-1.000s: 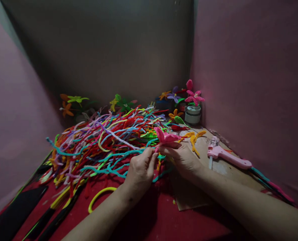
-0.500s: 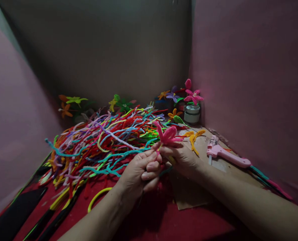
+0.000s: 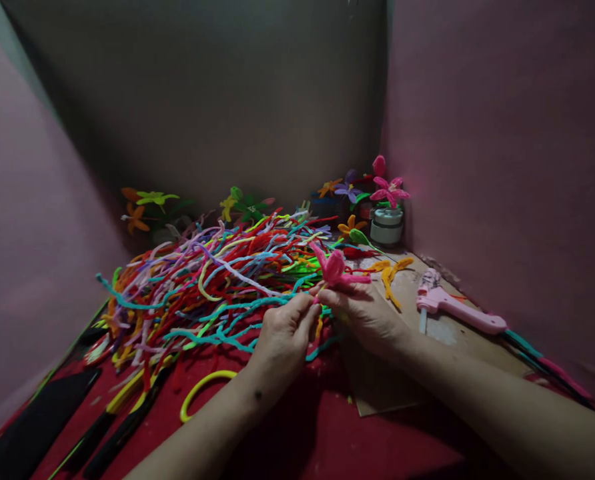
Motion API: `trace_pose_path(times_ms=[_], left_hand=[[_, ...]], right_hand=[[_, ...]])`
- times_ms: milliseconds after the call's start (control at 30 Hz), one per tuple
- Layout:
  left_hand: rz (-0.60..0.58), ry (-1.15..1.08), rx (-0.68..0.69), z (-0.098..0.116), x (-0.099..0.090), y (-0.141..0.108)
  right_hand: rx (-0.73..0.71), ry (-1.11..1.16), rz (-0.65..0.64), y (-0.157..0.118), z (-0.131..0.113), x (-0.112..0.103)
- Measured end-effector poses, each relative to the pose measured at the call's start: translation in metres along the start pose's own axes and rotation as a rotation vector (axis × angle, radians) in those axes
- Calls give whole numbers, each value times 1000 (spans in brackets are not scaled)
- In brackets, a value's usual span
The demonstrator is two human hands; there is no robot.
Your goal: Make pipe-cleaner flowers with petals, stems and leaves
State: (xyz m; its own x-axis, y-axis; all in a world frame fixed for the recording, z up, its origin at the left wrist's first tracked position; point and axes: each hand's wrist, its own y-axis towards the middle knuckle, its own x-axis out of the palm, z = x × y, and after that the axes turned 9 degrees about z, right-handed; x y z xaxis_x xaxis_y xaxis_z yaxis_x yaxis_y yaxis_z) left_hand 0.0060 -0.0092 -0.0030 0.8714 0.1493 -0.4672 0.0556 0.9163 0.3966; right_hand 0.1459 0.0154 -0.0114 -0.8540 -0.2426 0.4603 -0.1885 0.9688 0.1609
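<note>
A pink pipe-cleaner flower (image 3: 334, 267) stands up between my two hands, its petals spread to the sides. My left hand (image 3: 288, 331) is closed, its thumb and finger pinching the stem end just under the petals. From the other side my right hand (image 3: 366, 313) is closed on the flower's base, with the fingertips close to the left thumb. A bit of yellow stem shows below the petals; the rest is hidden by the fingers. Behind my hands lies a big heap of coloured pipe cleaners (image 3: 212, 267).
A pink glue gun (image 3: 457, 310) rests on the board (image 3: 392, 387) at right, beside orange petals (image 3: 390, 275). Yellow-black pliers (image 3: 112, 420) and a yellow ring-shaped handle (image 3: 197, 387) lie at left. A pink flower in a pale jar (image 3: 386, 228) stands in the back corner.
My left hand has turned over, so its back faces up and its curled fingers are out of sight. The pink flower has turned slightly. The whole view has shifted a little.
</note>
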Motion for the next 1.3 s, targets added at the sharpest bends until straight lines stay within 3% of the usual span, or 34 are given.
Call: trace_pose_path(times_ms=[167,300,500,633,767,867,933,1033,1133,1200,1300], left_hand=[[-139,-352,-352,17,-6,3],[-252,-645,-514,15,-9,5],[-447,-1026,-610,-1,-8,7],[-498,-1145,-608,-7,-5,4],[-479,-1016,-564,0,-6,5],[-343,-652,-444,6,-5,6],[-182,-344,-304,6,-2,4],[60,50,10,-3,1,-1],[134,212,219,-10,2,-4],[123,161,173,-8,1,-3],[60,-94,-99,5,-2,0]], right_hand=[[59,-109,-85,-2,-5,-3],[69,-55,-79,2,-4,-4],[128,61,-137,6,-3,-4],[159,114,-190,4,-2,-3],[145,94,-125,5,1,-6],[130,111,-62,8,6,-10],[104,94,-33,10,9,-11],[67,29,17,10,9,-9],[41,-34,57,7,5,-5],[30,-57,62,5,1,-3],[67,-43,-17,3,-4,-3]])
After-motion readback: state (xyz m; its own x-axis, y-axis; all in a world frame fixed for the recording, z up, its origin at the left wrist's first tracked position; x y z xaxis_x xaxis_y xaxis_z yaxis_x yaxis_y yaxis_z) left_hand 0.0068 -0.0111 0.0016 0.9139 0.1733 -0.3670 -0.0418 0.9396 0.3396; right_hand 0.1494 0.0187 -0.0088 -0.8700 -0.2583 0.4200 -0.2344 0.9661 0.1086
